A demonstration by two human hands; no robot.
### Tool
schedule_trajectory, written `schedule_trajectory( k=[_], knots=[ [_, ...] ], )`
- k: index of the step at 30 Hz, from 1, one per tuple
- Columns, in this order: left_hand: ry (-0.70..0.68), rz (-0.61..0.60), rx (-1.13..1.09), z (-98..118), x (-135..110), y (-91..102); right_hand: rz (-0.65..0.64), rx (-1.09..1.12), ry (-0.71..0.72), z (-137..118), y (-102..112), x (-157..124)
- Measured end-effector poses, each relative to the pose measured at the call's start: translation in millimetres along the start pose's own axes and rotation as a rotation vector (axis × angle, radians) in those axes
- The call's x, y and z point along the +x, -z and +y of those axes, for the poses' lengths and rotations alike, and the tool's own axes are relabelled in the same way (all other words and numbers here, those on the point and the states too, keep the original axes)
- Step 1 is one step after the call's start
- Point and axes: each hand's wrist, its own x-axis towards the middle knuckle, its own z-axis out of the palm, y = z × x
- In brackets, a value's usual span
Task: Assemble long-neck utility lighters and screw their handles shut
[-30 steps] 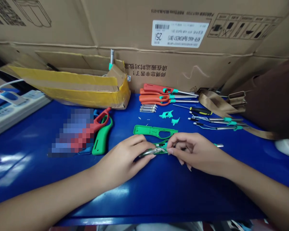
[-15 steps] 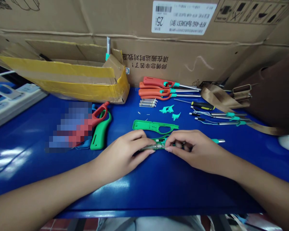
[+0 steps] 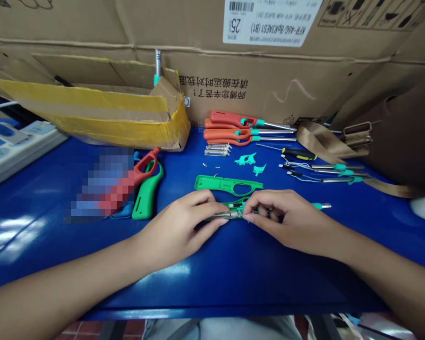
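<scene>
My left hand [image 3: 179,226] and my right hand [image 3: 286,219] meet over a green lighter half-shell [image 3: 238,208] lying on the blue table [image 3: 212,278]. Both hands are closed on it, fingertips pinching a clear gas tube [image 3: 222,216] set in the shell. The lighter's metal nozzle tip [image 3: 322,206] sticks out to the right past my right hand. A second green half-shell [image 3: 228,184] lies just behind the hands.
Orange long-nosed lighters [image 3: 241,130] are stacked at the back. Near them lie clear tubes [image 3: 216,150], teal triggers [image 3: 250,163], a screwdriver [image 3: 297,154] and metal nozzle rods [image 3: 326,172]. Red and green handles [image 3: 147,182] lie left. A taped cardboard box [image 3: 92,113] and power strip [image 3: 17,146] stand left.
The view has tilted down slightly. My hands have stayed on the green shell, the fingertips shifting a little along the tube.
</scene>
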Motion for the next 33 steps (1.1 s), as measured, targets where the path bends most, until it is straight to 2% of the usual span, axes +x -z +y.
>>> schedule_trajectory(
  k=[33],
  knots=[
    [-0.001,-0.015,-0.003,0.0,-1.1,-1.0,0.015,-0.04,0.09,-0.5,-0.9,-0.5]
  ],
)
